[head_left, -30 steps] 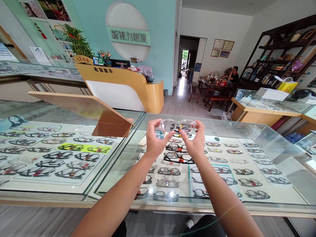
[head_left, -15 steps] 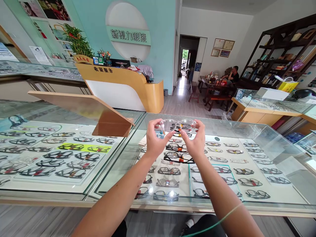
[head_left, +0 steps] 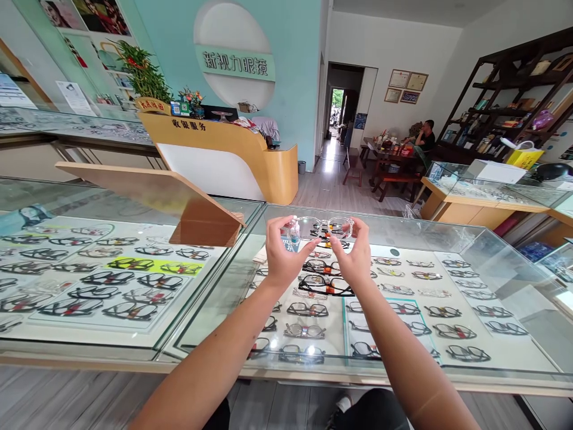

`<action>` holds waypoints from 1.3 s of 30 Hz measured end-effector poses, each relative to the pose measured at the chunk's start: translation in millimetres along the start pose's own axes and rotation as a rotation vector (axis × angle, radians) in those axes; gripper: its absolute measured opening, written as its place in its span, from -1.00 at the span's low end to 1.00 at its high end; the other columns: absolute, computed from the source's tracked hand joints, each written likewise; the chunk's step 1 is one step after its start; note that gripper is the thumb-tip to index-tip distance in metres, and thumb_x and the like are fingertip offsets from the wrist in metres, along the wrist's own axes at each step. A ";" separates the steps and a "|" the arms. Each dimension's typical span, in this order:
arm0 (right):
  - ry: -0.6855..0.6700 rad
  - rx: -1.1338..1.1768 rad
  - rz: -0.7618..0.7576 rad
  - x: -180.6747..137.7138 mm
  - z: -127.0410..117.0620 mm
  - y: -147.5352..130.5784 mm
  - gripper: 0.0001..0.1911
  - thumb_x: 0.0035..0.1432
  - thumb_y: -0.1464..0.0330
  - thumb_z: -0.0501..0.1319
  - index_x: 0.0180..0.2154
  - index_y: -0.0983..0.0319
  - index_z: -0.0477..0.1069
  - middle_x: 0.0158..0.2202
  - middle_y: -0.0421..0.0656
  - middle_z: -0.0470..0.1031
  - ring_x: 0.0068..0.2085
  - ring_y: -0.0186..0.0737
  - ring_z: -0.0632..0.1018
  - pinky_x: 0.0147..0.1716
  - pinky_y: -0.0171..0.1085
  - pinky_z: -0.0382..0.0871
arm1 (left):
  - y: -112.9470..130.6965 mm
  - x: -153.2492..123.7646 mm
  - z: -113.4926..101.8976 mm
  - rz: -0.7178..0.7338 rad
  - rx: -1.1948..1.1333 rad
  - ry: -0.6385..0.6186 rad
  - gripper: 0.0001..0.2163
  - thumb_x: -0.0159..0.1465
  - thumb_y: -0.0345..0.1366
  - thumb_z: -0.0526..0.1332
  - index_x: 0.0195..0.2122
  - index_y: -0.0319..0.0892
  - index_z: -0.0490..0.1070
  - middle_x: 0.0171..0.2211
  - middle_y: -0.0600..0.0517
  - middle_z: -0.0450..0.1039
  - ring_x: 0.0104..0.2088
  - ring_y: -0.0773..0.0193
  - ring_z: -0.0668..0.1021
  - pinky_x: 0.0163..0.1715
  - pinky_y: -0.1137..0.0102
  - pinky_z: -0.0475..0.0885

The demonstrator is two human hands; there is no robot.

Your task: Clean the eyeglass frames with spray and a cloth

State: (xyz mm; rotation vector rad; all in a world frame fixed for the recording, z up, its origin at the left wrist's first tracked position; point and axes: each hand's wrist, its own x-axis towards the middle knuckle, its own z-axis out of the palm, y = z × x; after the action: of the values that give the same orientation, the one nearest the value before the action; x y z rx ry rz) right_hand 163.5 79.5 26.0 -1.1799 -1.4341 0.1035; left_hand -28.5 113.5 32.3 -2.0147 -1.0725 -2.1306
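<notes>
I hold a pair of clear-framed glasses (head_left: pixel 322 227) up over the glass display counter (head_left: pixel 452 239), one end in each hand. My left hand (head_left: pixel 282 254) pinches the left end of the frame between thumb and fingers. My right hand (head_left: pixel 354 255) grips the right end the same way. The lenses face away from me, level, a little above the counter top. Under the glass lie several rows of glasses (head_left: pixel 313 309) on white trays.
A tilted wooden mirror stand (head_left: pixel 179 206) sits on the counter to the left. A yellow reception desk (head_left: pixel 233 155) stands behind. A seated person (head_left: pixel 423 138) is at a table far back right. More glass cases (head_left: pixel 492 191) are at right.
The clear glasses and both hands stay almost still; the view has shifted very slightly.
</notes>
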 end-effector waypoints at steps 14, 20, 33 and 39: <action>0.020 -0.042 0.002 0.2 -0.6 -1.3 -0.30 0.39 -0.08 0.29 0.34 0.13 0.22 0.12 0.02 0.57 0.12 0.09 0.60 0.13 0.11 0.46 | 0.5 -1.3 0.1 -0.020 0.000 -0.009 -0.34 0.22 0.09 0.58 0.20 -0.08 0.40 0.01 -0.08 0.50 -0.06 0.09 0.59 -0.06 0.19 0.52; 0.077 -0.083 -0.013 0.6 -1.9 -4.1 -0.25 0.34 -0.09 0.33 0.36 0.12 0.22 0.15 0.05 0.55 0.12 0.12 0.61 0.12 0.13 0.48 | 0.1 -2.4 0.9 -0.128 -0.018 -0.052 -0.35 0.22 0.13 0.56 0.19 -0.07 0.41 0.02 -0.08 0.52 -0.04 0.08 0.60 0.00 0.15 0.54; 0.027 -0.045 -0.030 0.5 -1.5 -2.5 -0.29 0.38 -0.04 0.31 0.37 0.12 0.21 0.15 0.03 0.57 0.12 0.08 0.59 0.15 0.12 0.47 | 3.1 -1.3 -1.0 -0.032 -0.022 -0.002 -0.34 0.22 0.06 0.59 0.22 -0.07 0.39 0.05 -0.11 0.49 0.00 0.06 0.59 -0.02 0.16 0.54; 0.028 -0.053 -0.012 0.7 -0.5 -2.6 -0.33 0.39 -0.07 0.29 0.32 0.14 0.25 0.06 -0.01 0.58 0.07 0.06 0.58 0.09 0.08 0.47 | 3.7 -2.5 -0.8 -0.056 -0.017 -0.002 -0.35 0.21 0.05 0.60 0.21 -0.07 0.41 0.03 -0.09 0.50 -0.05 0.09 0.59 -0.02 0.17 0.55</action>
State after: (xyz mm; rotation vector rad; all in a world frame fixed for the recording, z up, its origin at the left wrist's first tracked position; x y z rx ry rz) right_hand 162.5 78.4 28.3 -1.2113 -1.4260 0.0412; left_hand -27.1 109.2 31.8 -2.0177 -1.1280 -2.1720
